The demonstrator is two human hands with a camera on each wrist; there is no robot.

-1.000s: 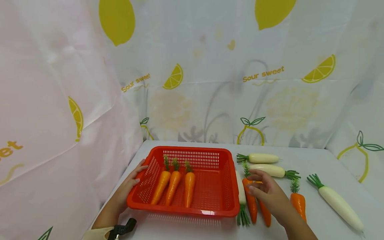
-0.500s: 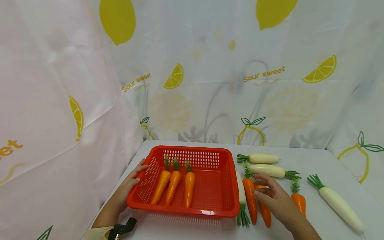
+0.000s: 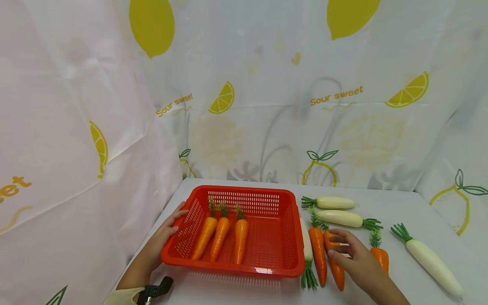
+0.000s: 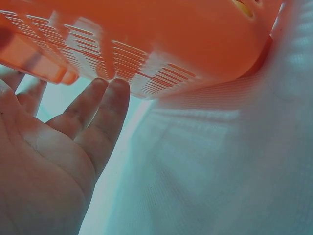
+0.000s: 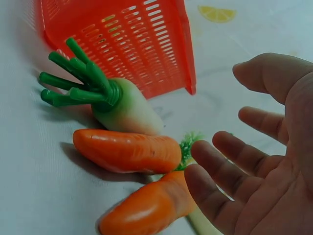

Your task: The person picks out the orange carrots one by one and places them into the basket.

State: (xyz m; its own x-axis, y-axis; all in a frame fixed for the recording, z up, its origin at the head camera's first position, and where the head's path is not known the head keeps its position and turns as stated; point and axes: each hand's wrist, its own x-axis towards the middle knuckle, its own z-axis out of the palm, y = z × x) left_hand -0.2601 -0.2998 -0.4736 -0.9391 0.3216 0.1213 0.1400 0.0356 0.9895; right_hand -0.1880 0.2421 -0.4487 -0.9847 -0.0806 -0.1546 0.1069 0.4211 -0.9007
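right hand (image 3: 352, 256): i've shifted it right, loosely spread, holding nothing
right carrot of the pair (image 3: 337, 273): now nearest it
left hand (image 3: 162, 237): relaxed against my red basket (image 3: 225, 265)

Right hand (image 3: 357, 257) shifted rightward, carrot leaves (image 3: 325, 227) uncovered

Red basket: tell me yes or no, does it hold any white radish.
No, the red basket holds only three carrots, and the white radishes lie outside it.

Carrots (image 3: 220, 239) (three) in basket (image 3: 264, 237)
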